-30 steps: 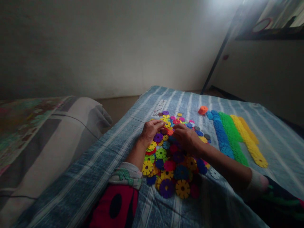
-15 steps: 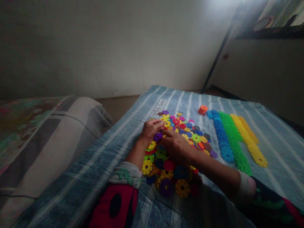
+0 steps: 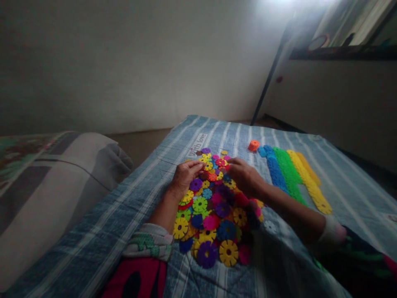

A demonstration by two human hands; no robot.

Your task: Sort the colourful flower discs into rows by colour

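Observation:
A loose pile of flower-shaped, notched plastic discs in many colours lies on the striped cloth, with a purple disc (image 3: 207,254) and a yellow disc (image 3: 228,253) at its near edge. At the pile's far left side is my left hand (image 3: 185,177), its thumb and fingers pinched together beside a yellow disc (image 3: 207,166); whatever they hold is hidden. My right hand (image 3: 248,179) hangs over the right part of the pile, back upward. Its fingers are curled together and dim, and I cannot make out what is in them.
Right of the pile lie rows of stacked discs: a blue row (image 3: 276,170), a green row (image 3: 288,171) and a yellow row (image 3: 307,180). A small orange stack (image 3: 253,145) stands beyond. Grey bedding (image 3: 71,186) is at left, a wall (image 3: 124,70) behind.
My right hand has moved away from my left hand, to the right across the pile. My left hand stays pinched at the pile's left side. The view has shifted slightly right.

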